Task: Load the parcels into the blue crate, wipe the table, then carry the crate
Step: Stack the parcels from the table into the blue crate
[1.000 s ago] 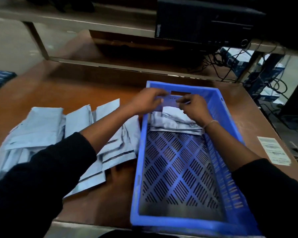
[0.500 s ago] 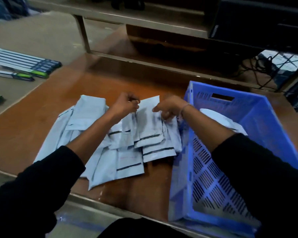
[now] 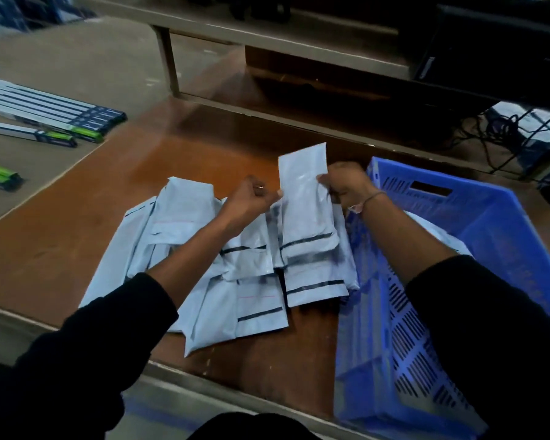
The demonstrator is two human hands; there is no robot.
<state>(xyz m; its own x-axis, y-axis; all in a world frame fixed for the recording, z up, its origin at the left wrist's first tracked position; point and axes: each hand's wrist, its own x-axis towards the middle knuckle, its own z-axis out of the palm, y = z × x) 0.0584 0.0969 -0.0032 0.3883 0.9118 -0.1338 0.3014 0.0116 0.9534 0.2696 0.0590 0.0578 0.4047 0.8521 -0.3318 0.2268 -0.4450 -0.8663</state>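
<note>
Since the frame half a second back, one grey parcel [image 3: 302, 198] has come up off the heap: then both hands sat low on the pile with every bag lying flat, and now this bag stands tilted, its far end raised above the others and its near end still among them. The view has also swung a little to the left, so less of the blue crate [image 3: 505, 223] shows than a second ago, when both hands were inside it at its far wall.

The right hand [image 3: 346, 184] pinches the lifted parcel's right edge, fingers curled round it. The left hand [image 3: 248, 201] is clenched at the parcel's left edge, thumb and fingertip meeting on it; a ring shows on one finger. The parcel thus sits between the two grips, held from both sides, just left of the crate's near corner.

The remaining parcels [image 3: 204, 265] lie overlapping on the brown tabletop [image 3: 108, 217], spread from under the left forearm to the crate's left wall, some with dark seal strips facing up.

The crate stands on the tabletop at the right, its slotted floor largely bare. A few pale parcels in the crate [image 3: 426, 222] lie at its far end, partly hidden behind the right forearm.

On the floor [image 3: 77, 58] to the left lie long flat boxes [image 3: 45, 106].
</note>
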